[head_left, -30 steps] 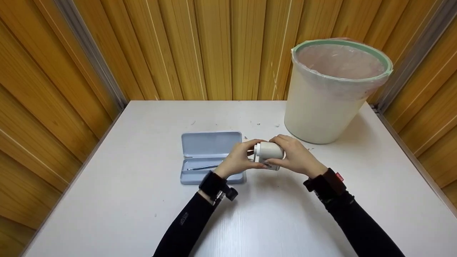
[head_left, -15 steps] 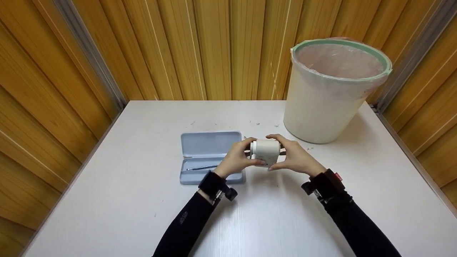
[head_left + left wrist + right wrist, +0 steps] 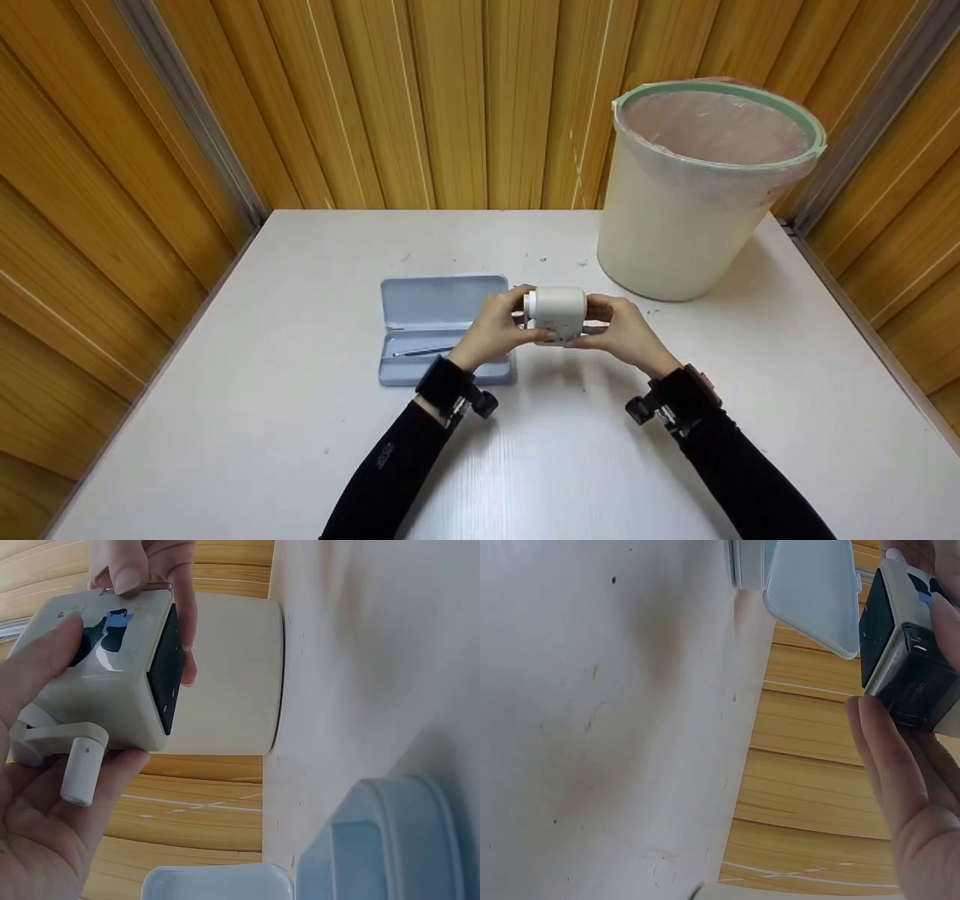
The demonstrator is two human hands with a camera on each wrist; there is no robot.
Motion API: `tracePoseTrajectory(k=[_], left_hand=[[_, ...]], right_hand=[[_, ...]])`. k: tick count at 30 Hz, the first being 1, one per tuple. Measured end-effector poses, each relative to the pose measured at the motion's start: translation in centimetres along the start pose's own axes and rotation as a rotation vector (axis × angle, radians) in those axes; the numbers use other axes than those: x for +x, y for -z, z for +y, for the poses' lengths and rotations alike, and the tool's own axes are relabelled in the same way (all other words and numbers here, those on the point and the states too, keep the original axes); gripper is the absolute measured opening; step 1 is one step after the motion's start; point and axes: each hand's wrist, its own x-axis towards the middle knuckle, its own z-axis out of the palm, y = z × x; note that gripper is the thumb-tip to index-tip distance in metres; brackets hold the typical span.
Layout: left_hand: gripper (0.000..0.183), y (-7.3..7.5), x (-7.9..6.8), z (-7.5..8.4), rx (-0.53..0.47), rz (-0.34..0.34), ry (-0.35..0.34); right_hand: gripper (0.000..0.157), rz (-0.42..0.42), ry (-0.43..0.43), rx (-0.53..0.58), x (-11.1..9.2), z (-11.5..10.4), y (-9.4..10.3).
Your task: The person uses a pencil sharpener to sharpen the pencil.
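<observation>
A cream desktop pencil sharpener point(image 3: 561, 307) is held up over the table between both hands. Its white crank handle point(image 3: 82, 769) sticks out on the left side, and a dark base pad point(image 3: 166, 667) shows underneath. My left hand point(image 3: 491, 330) grips the crank end, thumb on the printed face. At the other end, my right hand point(image 3: 628, 336) holds the sharpener with thumb and fingers around the dark see-through shavings drawer point(image 3: 922, 686). Behind the left hand lies an open light-blue pencil case point(image 3: 444, 300) with a pencil point(image 3: 422, 351) inside.
A large cream bin point(image 3: 667, 232) with a green rim and a clear liner stands at the back right of the white table point(image 3: 262, 360). Small shavings point(image 3: 543, 259) are scattered in front of it. Wood-patterned panels point(image 3: 450, 112) enclose the table behind and at the sides.
The sharpener has turned and risen slightly. My right hand loosened from its body, spread its fingers, then closed in on the drawer end. The left hand has kept its grip.
</observation>
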Motion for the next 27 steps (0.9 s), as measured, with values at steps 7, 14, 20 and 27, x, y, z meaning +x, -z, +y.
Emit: tracePoseTrajectory(k=[7, 14, 20, 27], left_hand=[[0.057, 0.26, 0.03, 0.33, 0.03, 0.003, -0.003], [0.055, 0.38, -0.04, 0.45, 0.031, -0.013, -0.01], [0.054, 0.4, -0.12, 0.72, -0.001, -0.023, -0.007], [0.053, 0.35, -0.25, 1.03, -0.011, -0.027, -0.004]], right_hand=[[0.056, 0.019, -0.017, 0.046, -0.06, -0.1, 0.15], [0.059, 0.009, -0.037, 0.054, -0.21, -0.17, 0.3], [0.059, -0.007, -0.059, 0.084, -0.38, -0.15, 0.46], [0.057, -0.017, -0.065, 0.088, -0.46, -0.1, 0.54]])
